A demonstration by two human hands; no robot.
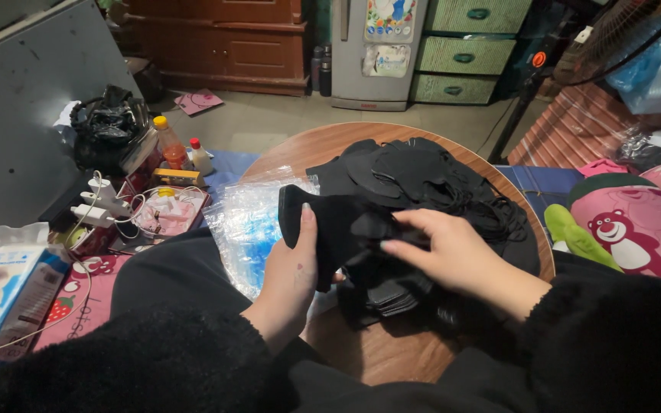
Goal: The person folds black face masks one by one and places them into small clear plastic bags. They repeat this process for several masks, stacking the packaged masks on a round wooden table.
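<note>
Black face masks (422, 180) are lying heaped on the round wooden table (311, 145) at centre frame; the left hand (294, 271) is gripping one mask (330, 226) while the right hand (445, 248) is pinching its folded edge, beside clear plastic bags (250, 226)

Desk (392, 359) room is tight. Far half is covered by a pile of black masks (422, 180); left edge is taken by a clear plastic bag (250, 226). Bare wood shows only on the near strip under the wrists and on a thin far-left rim. Left of the desk: charger plugs (101, 200), bottles (181, 153), tissue pack (1, 294). Right: pink bear cushion (636, 229) close beside the edge.
</note>
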